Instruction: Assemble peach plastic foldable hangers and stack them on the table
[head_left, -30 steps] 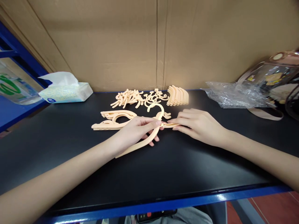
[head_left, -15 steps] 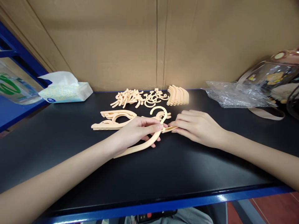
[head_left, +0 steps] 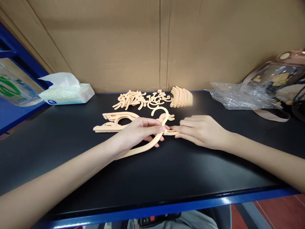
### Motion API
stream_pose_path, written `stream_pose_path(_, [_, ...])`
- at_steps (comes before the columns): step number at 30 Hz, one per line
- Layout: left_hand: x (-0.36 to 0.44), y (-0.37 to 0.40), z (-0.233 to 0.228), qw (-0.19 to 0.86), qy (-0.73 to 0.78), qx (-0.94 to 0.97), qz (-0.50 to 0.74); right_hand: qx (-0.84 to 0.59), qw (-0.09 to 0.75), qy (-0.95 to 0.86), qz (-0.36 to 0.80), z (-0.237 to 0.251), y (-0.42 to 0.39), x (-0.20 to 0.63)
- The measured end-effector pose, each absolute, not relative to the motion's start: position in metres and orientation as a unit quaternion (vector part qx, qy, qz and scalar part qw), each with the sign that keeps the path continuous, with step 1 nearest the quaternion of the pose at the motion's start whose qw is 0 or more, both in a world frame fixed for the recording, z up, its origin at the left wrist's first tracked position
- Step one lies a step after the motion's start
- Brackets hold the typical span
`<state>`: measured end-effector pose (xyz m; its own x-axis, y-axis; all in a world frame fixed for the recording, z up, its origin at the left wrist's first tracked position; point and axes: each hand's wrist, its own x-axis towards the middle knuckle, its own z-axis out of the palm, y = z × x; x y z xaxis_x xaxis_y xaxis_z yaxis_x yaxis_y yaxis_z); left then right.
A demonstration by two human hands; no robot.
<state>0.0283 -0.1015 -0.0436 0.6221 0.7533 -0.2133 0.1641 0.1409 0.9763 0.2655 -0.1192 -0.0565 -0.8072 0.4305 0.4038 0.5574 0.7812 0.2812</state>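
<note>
At the far left a clear plastic container with green print [head_left: 13,90] is sitting on the blue shelf [head_left: 14,111], and just beside it a tissue pack [head_left: 66,93] is resting at the back corner of the black counter [head_left: 166,178]. Moving right, a few assembled peach hangers [head_left: 114,122] are lying flat on the counter, with a loose heap of hook pieces [head_left: 140,100] behind them and a neat row of stacked curved arm pieces [head_left: 181,97] near the cardboard wall [head_left: 152,41]. Your left hand [head_left: 139,133] is pinching the peach hanger part [head_left: 149,144] near its middle, thumb and fingers closed on it; its long arm is running back toward your wrist, low over the counter, and its hook [head_left: 162,114] is standing up above your fingertips. Your right hand [head_left: 202,131] is meeting it from the other side, fingers pressed together and pinching a second, short peach piece [head_left: 172,132] whose end is touching the hanger part at the base of the hook. Farther right, a crumpled clear plastic bag [head_left: 238,97] is lying on the counter, and a transparent pink bag [head_left: 278,79] is leaning beyond it.
</note>
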Motion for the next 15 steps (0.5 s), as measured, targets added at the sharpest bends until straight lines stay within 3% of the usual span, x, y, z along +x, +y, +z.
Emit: stream_pose_path(15, [0.0314,-0.1024,-0.0387,0.637,0.400,0.620,0.222,-0.326,0.135,-0.930,-0.105,-0.0536,-0.1275,0.2628])
